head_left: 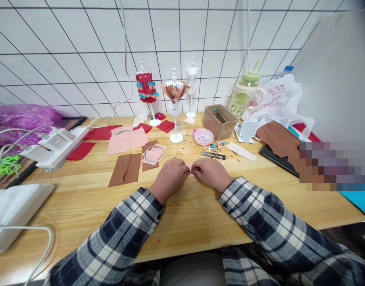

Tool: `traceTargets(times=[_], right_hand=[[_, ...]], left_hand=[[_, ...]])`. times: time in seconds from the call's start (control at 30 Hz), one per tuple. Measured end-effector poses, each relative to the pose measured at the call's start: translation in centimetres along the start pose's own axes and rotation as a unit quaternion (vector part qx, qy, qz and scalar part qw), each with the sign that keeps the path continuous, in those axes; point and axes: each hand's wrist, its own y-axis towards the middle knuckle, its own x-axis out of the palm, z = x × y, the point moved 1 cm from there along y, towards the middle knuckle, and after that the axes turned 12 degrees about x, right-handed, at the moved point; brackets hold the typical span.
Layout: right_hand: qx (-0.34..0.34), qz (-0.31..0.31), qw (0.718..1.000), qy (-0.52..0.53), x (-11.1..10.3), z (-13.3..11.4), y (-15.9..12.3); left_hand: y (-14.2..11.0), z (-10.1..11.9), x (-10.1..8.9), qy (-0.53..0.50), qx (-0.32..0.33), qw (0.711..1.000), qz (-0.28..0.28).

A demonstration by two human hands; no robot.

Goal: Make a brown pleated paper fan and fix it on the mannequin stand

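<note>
A small pale pink piece [189, 165] is being pinched between the fingertips of the left hand [174, 174] and the right hand [210, 172], the fingers of both being curled closed on it; it is being held near the middle of the wooden worktop [188, 226], well in from the front edge. Most of it is being hidden by the knuckles — its full shape cannot be told.

Lettering is being carried low on the green-lidded tumbler [243, 95] by the back edge, and reddish print is being shown on the crumpled plastic bag [274, 99] beside it; both are being left too small to read. A faint grey mark is being borne by the white device [24, 202] at the left front corner, also illegible.

Three miniature dress forms are being lined up toward the back edge: one dressed in red with blue bows [146, 87], one collared in brown and pink points [175, 93], one bare white [192, 77]. Just beyond the right hand, thread snips [216, 156] are being kept near a pink bowl [195, 140] — sequin-like bits are being held inside.
</note>
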Motion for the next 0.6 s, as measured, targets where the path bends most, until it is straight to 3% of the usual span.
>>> traceTargets(times=[0.43,0.6], right_hand=[[0.003,0.004,1.0,0.003,-0.02,0.0,0.0],[-0.02,0.02,0.999,0.018,0.33,0.28,0.03]], left_hand=[[-0.04,0.09,-0.02,0.018,0.007,1.0,-0.012],[-0.29,-0.08,0.08,0.025,0.029,0.999,0.007]])
